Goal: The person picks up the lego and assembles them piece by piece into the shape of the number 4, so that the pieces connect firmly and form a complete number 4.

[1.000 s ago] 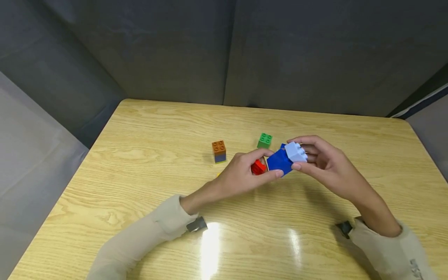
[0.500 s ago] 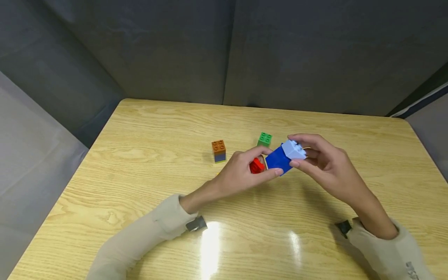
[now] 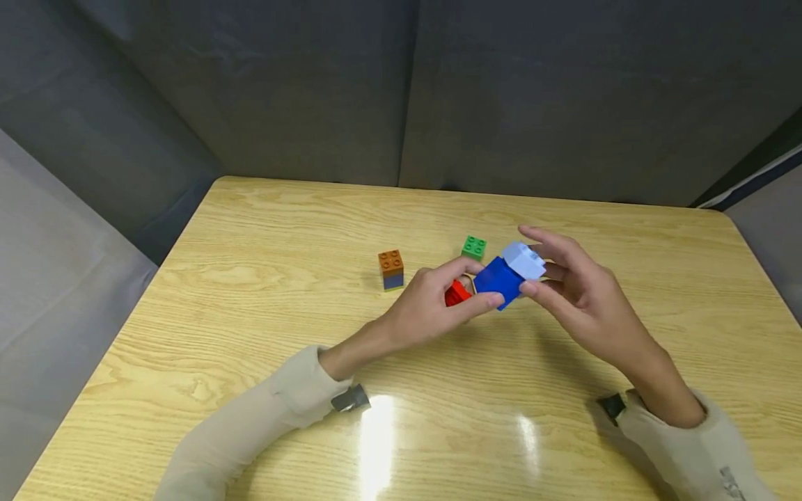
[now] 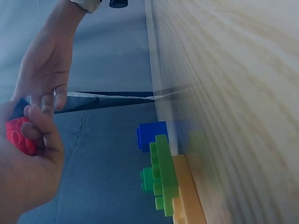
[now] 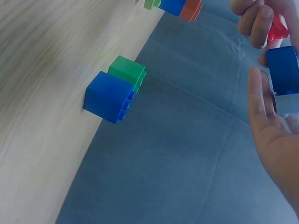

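My left hand [image 3: 420, 313] grips a dark blue building brick [image 3: 497, 280] above the table, its thumb across the near side. A red brick [image 3: 457, 293] sits at the palm end of this built piece. At the other end a light blue brick [image 3: 523, 261] is joined to the dark blue one, studs facing my right hand [image 3: 592, 309]. The right thumb touches the piece near the joint, while the index finger stands raised off the light blue brick. In the right wrist view, the right fingers lie straight beside that light blue brick [image 5: 287, 103]. The left palm hides part of the red brick.
On the wooden table [image 3: 269, 278] stands a stack with an orange brick [image 3: 391, 262] on top. A green brick [image 3: 473, 248] stands behind my hands, with a blue brick [image 5: 107, 97] by it in the right wrist view. A lime green brick [image 4: 166, 177] shows in the left wrist view.
The right index finger has lifted away from the light blue brick and the fingers have straightened. The built piece has shifted slightly left and up, with the light blue end turned.
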Demonstrator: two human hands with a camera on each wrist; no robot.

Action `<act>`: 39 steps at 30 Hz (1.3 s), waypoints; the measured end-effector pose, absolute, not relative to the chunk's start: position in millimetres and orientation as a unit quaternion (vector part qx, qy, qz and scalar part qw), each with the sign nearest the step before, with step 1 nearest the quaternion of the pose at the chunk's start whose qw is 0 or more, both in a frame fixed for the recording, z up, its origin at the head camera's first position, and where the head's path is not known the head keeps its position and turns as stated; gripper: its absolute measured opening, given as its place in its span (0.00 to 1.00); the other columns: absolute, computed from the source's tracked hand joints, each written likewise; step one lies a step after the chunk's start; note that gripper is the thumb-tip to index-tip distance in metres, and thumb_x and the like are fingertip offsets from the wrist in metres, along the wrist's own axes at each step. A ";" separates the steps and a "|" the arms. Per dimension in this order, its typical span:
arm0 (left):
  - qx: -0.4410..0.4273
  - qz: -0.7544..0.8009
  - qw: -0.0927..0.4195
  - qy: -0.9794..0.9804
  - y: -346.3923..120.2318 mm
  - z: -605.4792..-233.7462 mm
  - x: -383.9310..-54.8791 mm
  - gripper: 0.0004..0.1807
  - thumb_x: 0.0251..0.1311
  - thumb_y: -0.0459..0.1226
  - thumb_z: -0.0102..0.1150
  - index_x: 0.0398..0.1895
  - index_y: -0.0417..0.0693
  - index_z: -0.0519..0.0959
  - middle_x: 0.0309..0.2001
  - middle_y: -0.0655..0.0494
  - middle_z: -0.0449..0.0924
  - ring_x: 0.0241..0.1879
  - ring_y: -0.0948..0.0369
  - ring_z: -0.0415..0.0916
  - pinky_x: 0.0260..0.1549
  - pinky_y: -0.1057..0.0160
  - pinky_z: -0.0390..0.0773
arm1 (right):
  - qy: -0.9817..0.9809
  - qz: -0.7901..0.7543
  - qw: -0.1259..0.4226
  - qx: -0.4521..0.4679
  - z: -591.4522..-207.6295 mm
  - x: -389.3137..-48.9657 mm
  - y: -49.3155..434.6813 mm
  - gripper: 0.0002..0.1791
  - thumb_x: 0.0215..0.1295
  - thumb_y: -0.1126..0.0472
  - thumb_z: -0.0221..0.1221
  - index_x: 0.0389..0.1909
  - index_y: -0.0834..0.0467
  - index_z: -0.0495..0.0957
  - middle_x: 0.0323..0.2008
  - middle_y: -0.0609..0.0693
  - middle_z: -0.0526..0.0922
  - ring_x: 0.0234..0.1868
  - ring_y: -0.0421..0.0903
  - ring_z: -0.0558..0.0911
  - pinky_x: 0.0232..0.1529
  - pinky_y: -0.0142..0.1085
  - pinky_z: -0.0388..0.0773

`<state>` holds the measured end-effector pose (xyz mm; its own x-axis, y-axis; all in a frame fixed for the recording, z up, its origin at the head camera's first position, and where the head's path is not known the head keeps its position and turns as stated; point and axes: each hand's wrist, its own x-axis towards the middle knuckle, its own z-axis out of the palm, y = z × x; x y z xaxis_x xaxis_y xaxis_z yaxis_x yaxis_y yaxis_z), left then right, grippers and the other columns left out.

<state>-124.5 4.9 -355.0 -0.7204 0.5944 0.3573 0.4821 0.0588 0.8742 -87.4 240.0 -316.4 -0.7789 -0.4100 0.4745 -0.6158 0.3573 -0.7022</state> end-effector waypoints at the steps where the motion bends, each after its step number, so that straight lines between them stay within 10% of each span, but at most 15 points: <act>1: 0.372 0.578 0.049 0.725 5.1 -355.1 -124.6 0.13 0.69 0.37 0.66 0.52 0.42 0.78 0.20 0.59 0.74 0.19 0.64 0.70 0.21 0.68 0.70 | -0.820 0.465 0.109 0.315 -316.2 -87.2 239.3 0.40 0.64 0.79 0.65 0.76 0.64 0.64 0.66 0.52 0.76 0.54 0.37 0.82 0.49 0.26 0.81; 10: 0.379 0.586 0.070 0.712 6.4 -354.4 -122.0 0.14 0.71 0.34 0.63 0.56 0.37 0.78 0.20 0.52 0.77 0.18 0.66 0.71 0.19 0.69 0.69 | -0.841 0.358 0.206 0.350 -321.3 -86.2 225.1 0.50 0.65 0.35 0.62 0.74 0.68 0.63 0.70 0.64 0.70 0.65 0.43 0.72 0.51 0.20 0.76; 14: 0.370 0.590 0.084 0.713 6.6 -354.4 -120.4 0.15 0.72 0.36 0.63 0.56 0.38 0.78 0.21 0.56 0.77 0.18 0.65 0.72 0.19 0.68 0.69 | -0.840 0.339 0.237 0.351 -324.7 -86.0 222.4 0.45 0.70 0.37 0.59 0.72 0.70 0.64 0.69 0.64 0.72 0.66 0.47 0.73 0.52 0.18 0.73; 18: 0.367 0.586 0.093 0.716 7.4 -355.4 -119.9 0.13 0.71 0.37 0.64 0.54 0.40 0.79 0.20 0.57 0.76 0.18 0.64 0.72 0.19 0.68 0.70 | -0.848 0.337 0.230 0.338 -325.5 -85.4 223.9 0.45 0.57 0.57 0.78 0.70 0.68 0.67 0.66 0.61 0.75 0.58 0.48 0.77 0.53 0.18 0.72; 27: 0.368 0.570 0.105 0.727 7.6 -356.0 -120.6 0.14 0.70 0.38 0.65 0.54 0.43 0.80 0.22 0.55 0.78 0.20 0.62 0.75 0.21 0.68 0.74 | -0.859 0.320 0.234 0.324 -327.2 -88.7 225.2 0.40 0.69 0.35 0.56 0.65 0.65 0.74 0.56 0.58 0.83 0.46 0.48 0.81 0.52 0.17 0.71; 34: 0.353 0.548 0.139 0.746 5.7 -355.3 -123.9 0.19 0.74 0.42 0.62 0.62 0.44 0.77 0.24 0.53 0.79 0.22 0.56 0.76 0.23 0.68 0.74 | -0.882 0.307 0.181 0.309 -326.9 -93.1 233.0 0.46 0.44 0.70 0.79 0.66 0.67 0.68 0.59 0.59 0.79 0.46 0.45 0.78 0.41 0.20 0.74; 39: 0.351 0.553 0.135 0.743 4.7 -356.4 -129.4 0.16 0.84 0.39 0.42 0.63 0.41 0.73 0.31 0.51 0.77 0.25 0.60 0.68 0.26 0.67 0.67 | -0.913 0.286 0.138 0.254 -328.1 -102.1 249.6 0.47 0.45 0.74 0.79 0.66 0.69 0.64 0.60 0.63 0.75 0.43 0.48 0.77 0.34 0.27 0.77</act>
